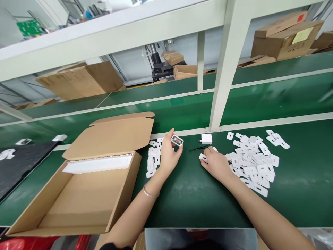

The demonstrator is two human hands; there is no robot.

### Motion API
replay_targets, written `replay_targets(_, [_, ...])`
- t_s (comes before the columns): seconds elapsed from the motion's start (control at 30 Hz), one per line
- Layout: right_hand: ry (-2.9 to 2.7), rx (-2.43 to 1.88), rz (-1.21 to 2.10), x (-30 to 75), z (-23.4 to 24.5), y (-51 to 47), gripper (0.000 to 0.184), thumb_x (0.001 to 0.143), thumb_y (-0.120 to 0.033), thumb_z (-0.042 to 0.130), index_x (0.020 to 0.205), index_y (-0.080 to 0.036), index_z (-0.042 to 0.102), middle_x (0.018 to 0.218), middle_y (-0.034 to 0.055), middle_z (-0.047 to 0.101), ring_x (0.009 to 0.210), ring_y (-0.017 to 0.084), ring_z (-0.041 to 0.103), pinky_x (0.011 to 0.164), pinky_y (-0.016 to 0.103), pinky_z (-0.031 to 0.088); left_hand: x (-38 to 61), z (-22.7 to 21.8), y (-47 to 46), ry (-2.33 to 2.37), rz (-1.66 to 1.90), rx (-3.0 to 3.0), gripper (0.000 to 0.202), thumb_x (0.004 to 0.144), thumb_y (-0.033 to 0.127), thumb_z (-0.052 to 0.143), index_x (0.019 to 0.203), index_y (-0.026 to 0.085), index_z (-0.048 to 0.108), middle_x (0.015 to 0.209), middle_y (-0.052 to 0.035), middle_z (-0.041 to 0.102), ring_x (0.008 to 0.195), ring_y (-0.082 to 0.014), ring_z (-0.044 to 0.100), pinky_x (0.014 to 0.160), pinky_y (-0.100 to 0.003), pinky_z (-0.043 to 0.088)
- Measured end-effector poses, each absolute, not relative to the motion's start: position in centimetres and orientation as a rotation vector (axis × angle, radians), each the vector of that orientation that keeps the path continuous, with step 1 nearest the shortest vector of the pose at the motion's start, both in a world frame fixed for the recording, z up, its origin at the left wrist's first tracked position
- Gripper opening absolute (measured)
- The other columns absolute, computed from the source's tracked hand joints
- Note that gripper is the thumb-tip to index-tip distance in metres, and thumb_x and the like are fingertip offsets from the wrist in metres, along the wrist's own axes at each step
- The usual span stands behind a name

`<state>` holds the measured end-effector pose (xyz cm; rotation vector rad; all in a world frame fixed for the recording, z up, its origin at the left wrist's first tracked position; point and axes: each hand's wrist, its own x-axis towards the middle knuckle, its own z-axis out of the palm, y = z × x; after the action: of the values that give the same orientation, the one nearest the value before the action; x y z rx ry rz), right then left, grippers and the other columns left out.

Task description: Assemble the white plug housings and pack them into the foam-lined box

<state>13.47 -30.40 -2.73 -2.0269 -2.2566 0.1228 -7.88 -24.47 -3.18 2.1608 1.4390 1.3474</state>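
My left hand (169, 152) grips a small white charger housing (177, 140), its open end turned up and parts showing inside. Low over the green bench, my right hand (215, 161) has its fingers on a flat white plate with a slot (203, 158). Another white piece partly shows behind those fingers. Black tweezers (199, 148) lie just beyond my right hand. Past them sits a white charger (206, 139) with a metal plug at its left. Many loose slotted white plates (253, 161) are heaped to the right, and white pieces (154, 158) lie left of my left hand.
On the left stands an open cardboard box (85, 198) with a white liner along its back wall. A black mat (23, 166) with white parts lies farther left. A pale metal post (221, 80) rises at the bench's back edge, below a shelf (117, 31).
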Motion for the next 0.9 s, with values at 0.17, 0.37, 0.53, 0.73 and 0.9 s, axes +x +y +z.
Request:
replay_targets(0.17, [-2.022, -1.956, 0.201, 12.9, -2.7, -30.8, 0.015, 0.098, -0.034, 0.063, 0.095, -0.019, 0.062, 0.079, 0.0033, 0.073, 0.067, 0.022, 0.07, 0.055, 0.031, 0.034, -8.0, -3.3, -29.5, 1.383, 1.497, 2.119, 0.05, 0.092, 0.022, 0.071, 0.139, 0.025, 0.054, 0.13, -0.011, 0.064, 0.127, -0.0273, 0.062, 0.107, -0.045, 0.053])
replay_targets(0.37, [-1.774, -1.52, 0.431, 12.3, -2.2, -31.6, 0.01, 0.095, -0.031, 0.064, 0.1, -0.023, 0.062, 0.073, -0.0032, 0.068, 0.057, 0.014, 0.062, 0.059, 0.027, 0.047, -7.8, -3.8, -31.0, 1.375, 1.43, 2.052, 0.048, 0.091, 0.021, 0.073, 0.137, 0.027, 0.057, 0.123, -0.008, 0.071, 0.119, -0.0265, 0.061, 0.102, -0.044, 0.053])
replay_targets(0.53, [-1.714, -1.219, 0.449, 11.7, -1.7, -32.2, 0.014, 0.093, -0.021, 0.062, 0.107, -0.024, 0.062, 0.081, -0.0015, 0.065, 0.067, 0.014, 0.062, 0.065, 0.027, 0.054, -7.6, -4.0, -31.0, 1.385, 1.289, 2.077, 0.041, 0.088, 0.022, 0.077, 0.127, 0.026, 0.065, 0.115, -0.0066, 0.07, 0.113, -0.0268, 0.06, 0.097, -0.041, 0.053])
replay_targets(0.73, [-1.812, -1.067, 0.454, 11.0, -2.0, -32.6, 0.023, 0.094, -0.016, 0.066, 0.115, -0.025, 0.065, 0.099, 0.0027, 0.06, 0.068, 0.013, 0.058, 0.067, 0.03, 0.057, -7.1, -4.7, -31.5, 1.33, 1.111, 2.19, 0.044, 0.09, 0.02, 0.073, 0.131, 0.028, 0.063, 0.116, -0.0032, 0.073, 0.097, -0.0223, 0.063, 0.085, -0.035, 0.055])
replay_targets(0.9, [-1.827, -1.1, 0.526, 10.8, -2.3, -32.8, 0.021, 0.097, -0.018, 0.067, 0.117, -0.025, 0.066, 0.1, 0.0033, 0.058, 0.071, 0.013, 0.059, 0.069, 0.031, 0.057, -6.8, -5.0, -31.9, 1.265, 1.101, 2.023, 0.047, 0.091, 0.013, 0.065, 0.135, 0.03, 0.059, 0.12, -0.0031, 0.069, 0.072, -0.0118, 0.064, 0.062, -0.025, 0.054])
